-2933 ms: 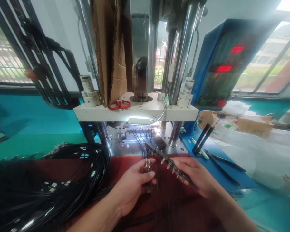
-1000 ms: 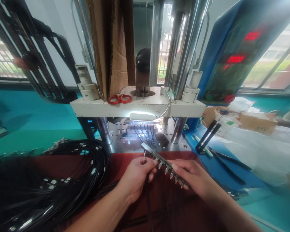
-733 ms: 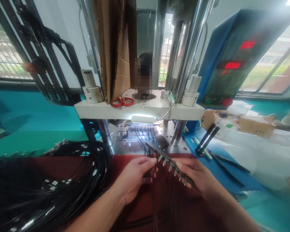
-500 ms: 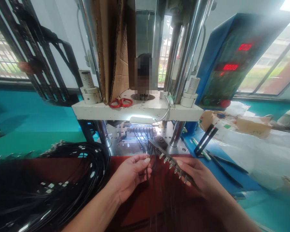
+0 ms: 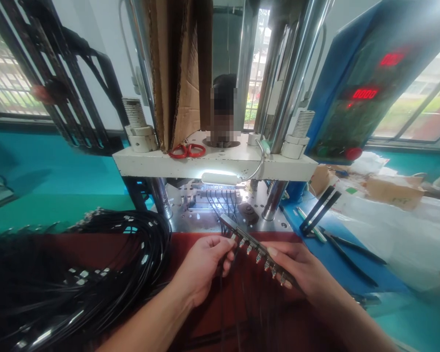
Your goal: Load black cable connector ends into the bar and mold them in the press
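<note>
My right hand (image 5: 295,264) is closed around the lower right end of a dark metal bar (image 5: 246,233). Several small metal connectors (image 5: 257,257) stick out in a row along its lower edge, and the bar slants up to the left. With thumb and fingers together, my left hand (image 5: 205,264) pinches a black cable by its metal connector end (image 5: 233,238), right at the bar's upper left end. Whether that connector is seated in the bar, I cannot tell. Black cables hang below both hands. Beyond them, more cables run from a lit mould (image 5: 214,190) on the press bed.
A white press plate (image 5: 161,165) spans the middle, bearing red-handled scissors (image 5: 187,150) and a lamp (image 5: 220,178). Coiled black cables (image 5: 146,259) lie left on the reddish-brown table. Pliers (image 5: 352,249) rest on the blue surface at right, below a control box (image 5: 346,73).
My left hand has brought the cable's connector end up and right to the bar. The bar's upper left end has shifted slightly left. The whole view has turned a little.
</note>
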Action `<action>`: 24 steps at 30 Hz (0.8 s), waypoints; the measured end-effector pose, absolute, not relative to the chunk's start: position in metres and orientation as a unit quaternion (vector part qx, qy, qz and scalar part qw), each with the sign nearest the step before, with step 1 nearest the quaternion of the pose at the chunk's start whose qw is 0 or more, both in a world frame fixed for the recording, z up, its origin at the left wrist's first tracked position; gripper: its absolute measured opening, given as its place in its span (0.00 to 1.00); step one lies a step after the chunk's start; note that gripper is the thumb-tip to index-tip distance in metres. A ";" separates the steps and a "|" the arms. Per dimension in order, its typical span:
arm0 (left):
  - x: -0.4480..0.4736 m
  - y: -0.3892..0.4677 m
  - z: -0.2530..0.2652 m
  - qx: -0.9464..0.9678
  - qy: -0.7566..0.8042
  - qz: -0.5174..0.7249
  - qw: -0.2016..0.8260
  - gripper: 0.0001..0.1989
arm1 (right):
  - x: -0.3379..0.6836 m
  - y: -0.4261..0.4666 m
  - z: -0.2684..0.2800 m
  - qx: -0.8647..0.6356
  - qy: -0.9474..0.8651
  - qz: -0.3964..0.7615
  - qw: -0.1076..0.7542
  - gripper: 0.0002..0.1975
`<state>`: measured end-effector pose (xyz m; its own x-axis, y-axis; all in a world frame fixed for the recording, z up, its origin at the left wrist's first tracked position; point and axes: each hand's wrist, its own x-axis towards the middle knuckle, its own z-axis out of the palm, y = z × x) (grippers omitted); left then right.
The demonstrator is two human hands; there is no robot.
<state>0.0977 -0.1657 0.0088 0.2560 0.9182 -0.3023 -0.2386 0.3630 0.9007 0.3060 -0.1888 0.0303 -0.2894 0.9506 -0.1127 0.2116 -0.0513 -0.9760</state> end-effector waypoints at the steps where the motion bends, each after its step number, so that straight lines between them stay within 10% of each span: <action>1: 0.098 -0.166 0.009 0.384 0.449 0.412 0.694 0.10 | 0.306 -0.189 0.030 -0.489 -0.593 0.536 0.348 0.25; 24: 0.098 -0.165 0.010 0.385 0.441 0.392 0.710 0.12 | 0.307 -0.190 0.022 -0.502 -0.590 0.554 0.304 0.24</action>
<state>0.0979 -0.1654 0.0096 0.3044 0.8957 -0.3240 -0.2169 0.3964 0.8921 0.3066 -0.1902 0.0220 -0.3100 0.9301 -0.1971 0.2559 -0.1180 -0.9595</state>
